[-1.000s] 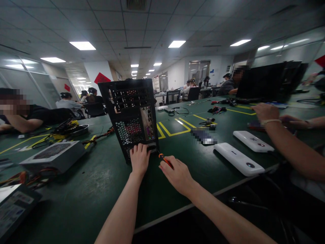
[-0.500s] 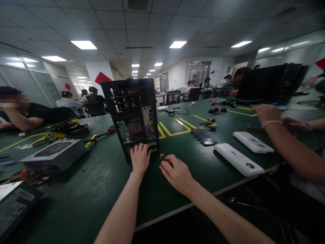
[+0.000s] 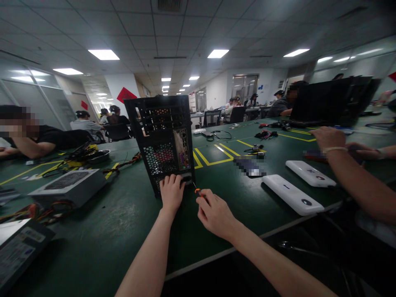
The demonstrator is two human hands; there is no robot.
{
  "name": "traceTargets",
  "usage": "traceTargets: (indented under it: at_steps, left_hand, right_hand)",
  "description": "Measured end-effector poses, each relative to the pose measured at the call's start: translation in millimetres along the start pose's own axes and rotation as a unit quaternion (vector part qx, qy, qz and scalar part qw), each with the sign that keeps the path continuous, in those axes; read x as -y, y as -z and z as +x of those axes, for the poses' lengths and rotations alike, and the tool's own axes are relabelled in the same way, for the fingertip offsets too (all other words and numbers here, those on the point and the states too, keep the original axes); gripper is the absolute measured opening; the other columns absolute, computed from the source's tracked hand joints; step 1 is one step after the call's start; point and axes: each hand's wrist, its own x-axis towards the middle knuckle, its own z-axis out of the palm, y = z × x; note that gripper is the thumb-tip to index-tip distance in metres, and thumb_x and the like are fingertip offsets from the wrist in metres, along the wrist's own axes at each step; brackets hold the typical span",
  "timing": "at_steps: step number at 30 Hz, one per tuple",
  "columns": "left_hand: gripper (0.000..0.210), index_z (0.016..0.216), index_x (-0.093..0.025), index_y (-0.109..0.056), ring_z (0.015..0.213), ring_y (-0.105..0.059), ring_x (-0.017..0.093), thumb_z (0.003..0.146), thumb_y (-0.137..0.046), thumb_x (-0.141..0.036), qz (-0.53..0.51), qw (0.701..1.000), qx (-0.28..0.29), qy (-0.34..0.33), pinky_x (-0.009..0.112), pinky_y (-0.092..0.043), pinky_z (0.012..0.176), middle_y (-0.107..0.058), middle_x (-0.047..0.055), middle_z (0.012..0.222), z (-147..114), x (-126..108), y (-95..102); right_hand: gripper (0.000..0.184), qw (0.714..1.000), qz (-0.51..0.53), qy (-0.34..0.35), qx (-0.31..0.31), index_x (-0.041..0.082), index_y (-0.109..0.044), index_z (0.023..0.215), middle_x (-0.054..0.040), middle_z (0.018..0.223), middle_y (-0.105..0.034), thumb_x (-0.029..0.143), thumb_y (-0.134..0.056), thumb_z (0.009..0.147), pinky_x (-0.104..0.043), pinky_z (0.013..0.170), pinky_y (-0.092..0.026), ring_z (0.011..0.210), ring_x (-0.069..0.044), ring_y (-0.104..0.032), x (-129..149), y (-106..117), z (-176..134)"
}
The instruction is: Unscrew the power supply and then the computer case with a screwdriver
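Observation:
A black computer case [image 3: 163,140] stands upright on the green table, with its back panel of slots, mesh and ports facing me. Against the lower edge of that panel, my left hand [image 3: 171,192] presses with bent fingers, steadying the case; the fingertips are partly hidden at the opening. My right hand [image 3: 216,212] is closed around a screwdriver [image 3: 198,191] with an orange and dark handle. Its thin shaft points up and left at the lower right corner of the case. I cannot tell whether the tip touches a screw.
Left lie a grey power supply [image 3: 69,187] and another metal box [image 3: 24,247] with loose cables. Right are two white devices [image 3: 292,194], a blurred-out phone [image 3: 249,167] and a co-worker's arm [image 3: 352,177]. Another person leans on the table [image 3: 117,231] at far left.
The right hand's fingers have shifted slightly on the screwdriver handle, which stays at the case's lower right corner. My left hand keeps its place, and the view has moved a little.

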Motion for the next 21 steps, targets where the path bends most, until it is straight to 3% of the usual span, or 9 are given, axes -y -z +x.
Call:
traceTargets:
  at_steps: [6,11,14,18,21]
  left_hand:
    - [0.016,0.087,-0.022,-0.056,0.085,-0.043,0.024,0.078,-0.044,-0.028,0.014,1.000,-0.010,-0.007,0.037,-0.028,0.074,-0.054,0.007,0.085,0.1,0.1,0.2]
    - [0.016,0.086,-0.021,-0.056,0.084,-0.044,0.022,0.077,-0.045,-0.029,0.024,1.000,-0.012,-0.007,0.036,-0.029,0.073,-0.054,0.006,0.083,0.2,0.9,-0.4]
    - [0.016,0.084,-0.022,-0.056,0.084,-0.044,0.022,0.077,-0.045,-0.030,0.022,1.000,-0.012,-0.009,0.036,-0.029,0.074,-0.054,0.006,0.083,0.1,1.1,-1.0]
    - [0.014,0.085,-0.022,-0.056,0.084,-0.044,0.021,0.077,-0.045,-0.029,0.018,1.000,-0.012,-0.004,0.036,-0.030,0.074,-0.054,0.005,0.083,-0.1,1.1,-1.5]
    - [0.014,0.085,-0.022,-0.056,0.085,-0.044,0.021,0.077,-0.045,-0.028,0.017,1.000,-0.012,-0.003,0.036,-0.029,0.075,-0.054,0.005,0.084,-0.1,1.0,-0.9]
  right_hand:
    - [0.015,0.999,0.003,-0.025,-0.035,0.014,-0.050,0.091,-0.0063,0.083,-0.050,0.020,-0.040,0.083,-0.020,0.057,-0.043,0.066,-0.010,-0.052,-4.3,-2.0,-0.6]
    - [0.015,1.000,0.021,-0.014,0.002,0.015,-0.050,0.091,-0.0115,0.104,-0.045,0.018,-0.042,0.079,-0.026,0.064,-0.045,0.075,-0.013,-0.053,-2.7,-0.9,-1.5]
    - [0.020,1.000,0.028,0.006,0.008,0.014,-0.049,0.097,-0.0129,0.106,-0.045,0.016,-0.041,0.079,-0.026,0.065,-0.045,0.080,-0.015,-0.053,-1.7,-1.5,-2.2]
    - [0.018,0.999,-0.005,-0.008,-0.036,0.016,-0.050,0.098,-0.0084,0.092,-0.051,0.021,-0.040,0.083,-0.024,0.064,-0.044,0.075,-0.013,-0.053,-4.3,-3.3,-2.5]
    - [0.017,0.998,-0.032,-0.038,-0.030,0.018,-0.052,0.093,-0.0054,0.082,-0.051,0.026,-0.041,0.083,-0.024,0.060,-0.042,0.067,-0.012,-0.052,-4.9,-1.6,-1.8]
